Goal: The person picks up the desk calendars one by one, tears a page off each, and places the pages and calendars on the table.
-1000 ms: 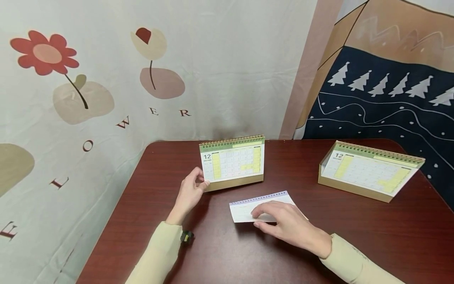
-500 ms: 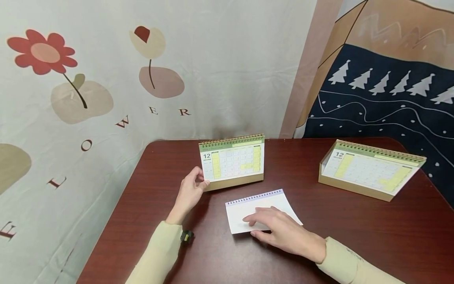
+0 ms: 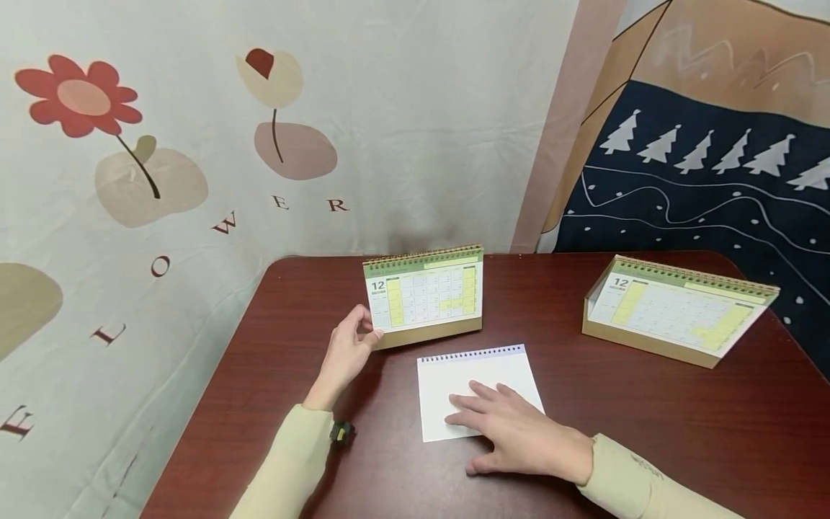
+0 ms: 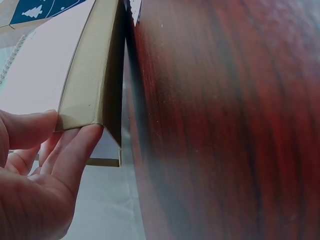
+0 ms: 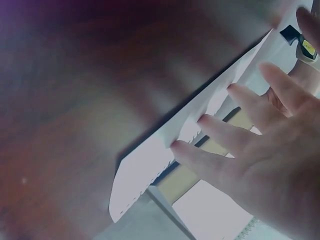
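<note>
A desk calendar [image 3: 428, 295] showing 12 stands upright on its cardboard base at the back middle of the table. My left hand [image 3: 346, 353] grips its lower left corner; in the left wrist view the thumb lies on the front of the cardboard base [image 4: 87, 95], the fingers curl under and behind. Nearer to me lies a white sheet [image 3: 444, 386] with punched holes along a lilac top strip. My right hand [image 3: 519, 436] is spread over its lower right part. Seen from the right wrist, straight fingertips [image 5: 180, 147] touch the sheet [image 5: 142, 175].
A second desk calendar [image 3: 674, 313], also showing 12, stands at the back right. The dark red wooden table [image 3: 311, 288] ends at a pale curtain [image 3: 441, 144] with printed flowers. A dark curtain with white trees [image 3: 687, 202] hangs behind the right side.
The white sheet has gone from raised to flat, its lower edge nearer to me. My right hand has straightened and spread its fingers over it. The left hand keeps its grip.
</note>
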Demonstrator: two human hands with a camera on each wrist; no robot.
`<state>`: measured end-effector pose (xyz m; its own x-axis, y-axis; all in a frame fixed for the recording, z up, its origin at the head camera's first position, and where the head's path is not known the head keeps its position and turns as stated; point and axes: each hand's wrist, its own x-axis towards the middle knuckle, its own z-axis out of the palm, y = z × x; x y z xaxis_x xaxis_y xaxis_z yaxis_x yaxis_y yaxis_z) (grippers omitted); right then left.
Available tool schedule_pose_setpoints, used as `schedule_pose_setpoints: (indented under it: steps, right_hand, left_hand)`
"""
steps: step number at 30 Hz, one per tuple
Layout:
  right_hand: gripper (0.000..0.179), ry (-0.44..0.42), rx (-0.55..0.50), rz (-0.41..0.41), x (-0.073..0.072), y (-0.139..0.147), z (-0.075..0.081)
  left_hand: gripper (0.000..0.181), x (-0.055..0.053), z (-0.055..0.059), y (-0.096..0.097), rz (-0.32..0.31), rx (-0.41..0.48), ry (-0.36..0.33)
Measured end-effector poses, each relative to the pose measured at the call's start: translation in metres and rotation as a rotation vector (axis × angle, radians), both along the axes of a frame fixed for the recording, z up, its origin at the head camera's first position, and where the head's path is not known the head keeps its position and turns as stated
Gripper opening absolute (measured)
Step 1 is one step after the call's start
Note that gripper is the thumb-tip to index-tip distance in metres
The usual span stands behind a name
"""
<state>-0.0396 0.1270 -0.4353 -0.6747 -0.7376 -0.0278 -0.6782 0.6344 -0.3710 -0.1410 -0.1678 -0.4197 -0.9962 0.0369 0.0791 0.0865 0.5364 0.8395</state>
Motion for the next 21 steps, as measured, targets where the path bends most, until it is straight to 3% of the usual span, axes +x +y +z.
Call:
schedule_pose_setpoints:
  steps: [6, 10, 21]
  right_hand:
    - [0.086, -0.063, 0.089, 0.017, 0.0064, -0.0006, 0.0033]
    - [0.097, -0.057, 0.132, 0.039, 0.0085, -0.0020, 0.0041]
    - [0.104, -0.014, 0.168, 0.055, 0.0095, -0.0032, 0.0032]
  left_hand:
    - [0.018, -0.0006, -0.0005, 0.0001, -0.001, -0.001, -0.006]
    - [0.018, -0.0012, -0.0003, 0.0003, 0.000, 0.001, -0.004]
    - [0.017, -0.0026, -0.0024, -0.0008, 0.004, -0.009, 0.001]
